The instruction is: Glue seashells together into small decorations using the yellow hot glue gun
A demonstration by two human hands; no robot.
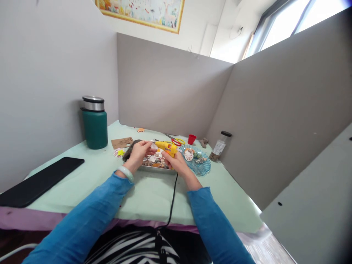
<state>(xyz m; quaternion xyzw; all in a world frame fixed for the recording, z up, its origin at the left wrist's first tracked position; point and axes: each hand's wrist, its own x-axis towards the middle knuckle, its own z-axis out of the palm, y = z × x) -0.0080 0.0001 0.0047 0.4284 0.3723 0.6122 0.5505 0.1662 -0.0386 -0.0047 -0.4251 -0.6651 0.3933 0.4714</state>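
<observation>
My right hand is wrapped round the handle of a yellow hot glue gun, whose nozzle points left. A black cord runs from it down over the table edge. In a pinch, my left hand holds a small white shell close to the nozzle; whether the two touch I cannot tell. Beneath both hands lies a metal tray filled with shells and small stones, partly hidden by the hands. A pale green bangle circles my left wrist.
A blue glass plate with shells stands right of the tray. Behind are scissors and a red cup. A jar leans at the right. Left are a green bottle and a black flat object. Grey partitions enclose the table.
</observation>
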